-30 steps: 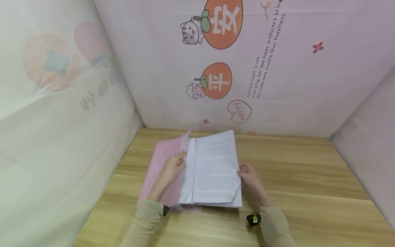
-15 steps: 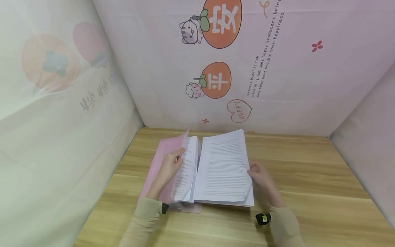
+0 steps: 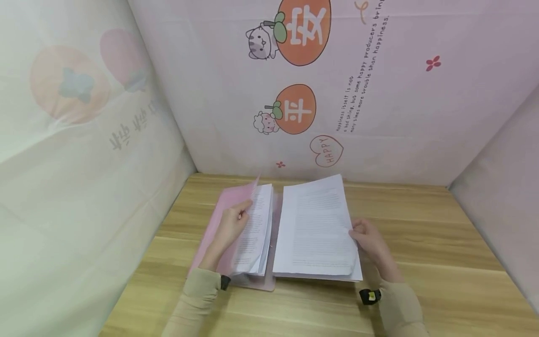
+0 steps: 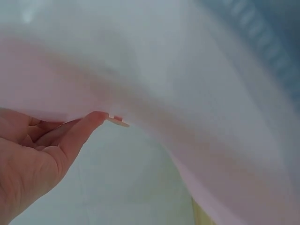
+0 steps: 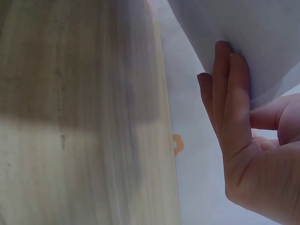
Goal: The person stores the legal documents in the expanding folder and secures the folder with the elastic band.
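A pink translucent folder (image 3: 230, 193) lies at the middle left of the table, its front cover raised. My left hand (image 3: 229, 225) holds that cover's free edge; the left wrist view shows the thumb (image 4: 86, 129) pinching the pink cover. Some printed sheets (image 3: 257, 229) stay under the cover. My right hand (image 3: 371, 239) pinches the right edge of another sheaf of printed paper (image 3: 313, 229), which stands apart from the folder on its right. In the right wrist view, straight fingers (image 5: 239, 89) back the paper (image 5: 267, 42) with the thumb on its other side.
The wood-grain table (image 3: 433, 262) extends to the right and in front. A printed cloth wall (image 3: 391, 154) rises behind the table's far edge. More cloth stands on the left (image 3: 84, 196) and on the right.
My right hand has drawn its sheaf rightward, away from the folder, opening a gap that shows the pink back cover. The left hand has shifted slightly left and keeps the front cover raised.
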`<action>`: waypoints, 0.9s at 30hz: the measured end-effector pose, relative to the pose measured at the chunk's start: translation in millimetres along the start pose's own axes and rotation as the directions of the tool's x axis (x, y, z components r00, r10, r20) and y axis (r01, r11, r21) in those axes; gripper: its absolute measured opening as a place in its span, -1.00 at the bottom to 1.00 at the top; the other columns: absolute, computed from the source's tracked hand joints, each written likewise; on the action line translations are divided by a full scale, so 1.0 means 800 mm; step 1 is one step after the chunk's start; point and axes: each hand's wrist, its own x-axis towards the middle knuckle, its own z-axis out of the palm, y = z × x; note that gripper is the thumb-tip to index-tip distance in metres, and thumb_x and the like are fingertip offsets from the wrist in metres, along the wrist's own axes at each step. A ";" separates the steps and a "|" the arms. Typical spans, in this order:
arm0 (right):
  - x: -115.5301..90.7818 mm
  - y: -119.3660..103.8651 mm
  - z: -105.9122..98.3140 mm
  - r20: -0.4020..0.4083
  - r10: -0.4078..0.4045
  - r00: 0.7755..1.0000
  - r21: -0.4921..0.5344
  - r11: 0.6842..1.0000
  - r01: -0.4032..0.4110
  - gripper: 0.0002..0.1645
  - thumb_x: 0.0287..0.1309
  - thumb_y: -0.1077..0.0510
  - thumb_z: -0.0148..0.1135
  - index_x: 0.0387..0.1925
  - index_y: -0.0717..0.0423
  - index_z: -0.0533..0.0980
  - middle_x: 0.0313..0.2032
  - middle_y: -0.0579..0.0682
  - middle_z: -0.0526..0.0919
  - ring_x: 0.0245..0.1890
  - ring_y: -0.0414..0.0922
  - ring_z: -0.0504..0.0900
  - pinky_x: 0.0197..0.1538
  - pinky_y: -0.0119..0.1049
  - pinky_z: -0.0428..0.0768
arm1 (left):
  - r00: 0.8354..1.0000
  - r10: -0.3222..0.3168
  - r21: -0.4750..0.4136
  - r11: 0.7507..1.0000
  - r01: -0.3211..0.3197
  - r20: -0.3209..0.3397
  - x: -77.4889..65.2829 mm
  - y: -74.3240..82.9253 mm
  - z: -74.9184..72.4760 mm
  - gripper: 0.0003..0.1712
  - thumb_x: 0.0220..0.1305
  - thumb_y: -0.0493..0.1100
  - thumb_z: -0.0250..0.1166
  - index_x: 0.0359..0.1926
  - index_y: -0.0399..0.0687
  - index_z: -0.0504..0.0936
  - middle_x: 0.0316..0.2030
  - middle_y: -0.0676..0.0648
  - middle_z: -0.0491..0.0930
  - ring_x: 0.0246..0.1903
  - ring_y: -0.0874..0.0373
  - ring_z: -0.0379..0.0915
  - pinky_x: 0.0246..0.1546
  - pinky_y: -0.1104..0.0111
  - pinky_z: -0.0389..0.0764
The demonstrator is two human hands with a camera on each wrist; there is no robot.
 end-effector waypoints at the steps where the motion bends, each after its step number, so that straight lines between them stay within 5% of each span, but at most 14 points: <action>1: 0.000 0.001 0.000 0.004 -0.003 1.000 0.004 1.000 0.003 -0.68 0.35 0.31 -0.01 0.04 0.46 0.29 -0.22 0.26 0.63 -0.36 -0.18 0.58 -0.29 -0.34 0.56 | 1.000 -0.003 -0.007 1.000 0.003 -0.003 0.001 0.001 -0.002 -0.54 0.20 -0.45 0.09 0.12 -0.32 0.63 0.13 -0.28 0.62 -0.13 0.02 0.57 -0.21 0.31 0.60; 9: 0.003 0.004 0.006 0.017 -0.014 1.000 0.045 0.999 0.013 -0.73 0.34 0.34 -0.02 -0.02 0.47 0.27 -0.29 0.24 0.66 -0.42 -0.20 0.59 -0.33 -0.36 0.57 | 0.996 -0.082 -0.079 0.993 0.085 0.035 0.003 0.005 -0.012 -0.53 0.23 -0.42 0.06 0.16 -0.31 0.60 0.18 -0.26 0.59 -0.05 0.01 0.55 -0.13 0.30 0.58; 16: 0.004 0.007 0.009 -0.002 -0.012 1.000 0.047 0.999 0.012 -0.75 0.31 0.37 -0.03 -0.03 0.46 0.27 -0.31 0.24 0.66 -0.45 -0.21 0.58 -0.37 -0.37 0.56 | 0.990 -0.134 -0.147 0.979 0.140 0.051 0.004 0.002 -0.013 -0.53 0.27 -0.42 0.05 0.19 -0.31 0.57 0.22 -0.25 0.56 0.21 -0.06 0.51 0.16 0.09 0.59; 27: 0.008 0.006 0.012 -0.026 0.002 1.000 0.036 0.999 -0.001 -0.71 0.30 0.36 0.01 0.00 0.47 0.29 -0.31 0.17 0.61 -0.43 -0.21 0.56 -0.37 -0.37 0.55 | 0.991 -0.130 -0.142 0.981 0.133 0.029 0.007 -0.001 -0.016 -0.53 0.26 -0.43 0.05 0.17 -0.32 0.58 0.18 -0.25 0.59 0.04 -0.01 0.56 0.04 0.17 0.63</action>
